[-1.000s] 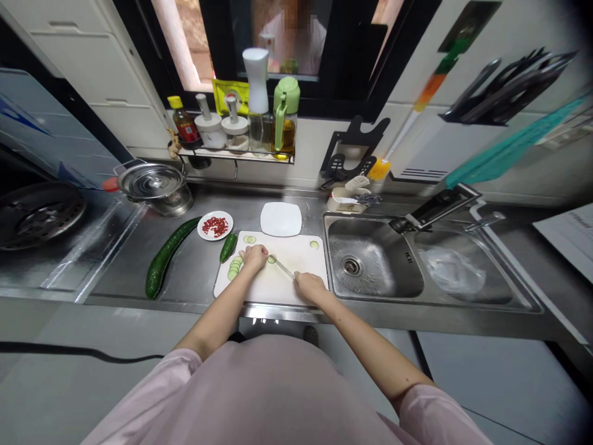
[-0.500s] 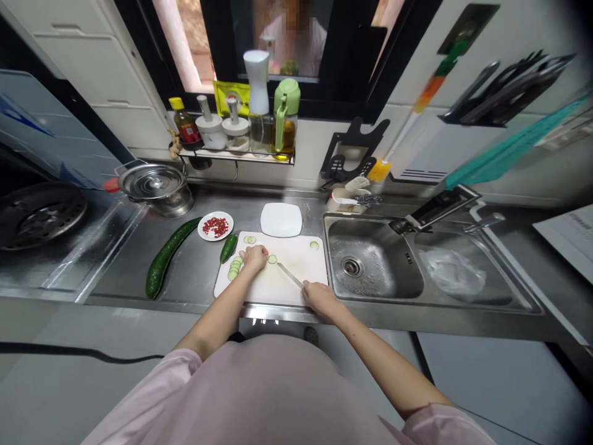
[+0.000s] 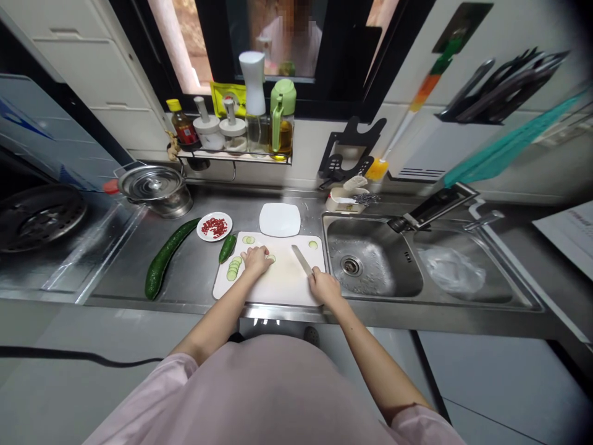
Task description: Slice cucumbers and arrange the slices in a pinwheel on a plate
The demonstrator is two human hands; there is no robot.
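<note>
On the white cutting board (image 3: pixel 287 290), my left hand (image 3: pixel 256 262) has its fingers and thumb curled at the edge of a cucumber slice (image 3: pixel 272 258), partly covering it. My right hand (image 3: pixel 325 288) grips the handle of a knife (image 3: pixel 301 259), its blade angled up and left over the board, apart from the slice. A row of overlapping cucumber slices (image 3: pixel 234 269) lies left of my left hand. More slices (image 3: pixel 249 240) rest at the board's upper left, and a single slice (image 3: pixel 313 245) at its upper right. A short cucumber piece (image 3: pixel 227 248) sits across the board's left edge.
A long cucumber (image 3: pixel 167 259) lies left of the board. Behind are a small plate (image 3: pixel 201 237) of chopped red pieces and a white square dish (image 3: pixel 280 219). The sink (image 3: pixel 375 278) adjoins on the right. A lidded pot (image 3: pixel 160 194) stands back left, below a condiment shelf (image 3: pixel 241 156).
The knife has swung away from the slice, up and to the right, with my right hand. My left hand has shifted slightly right, and its fingers now reach the slice.
</note>
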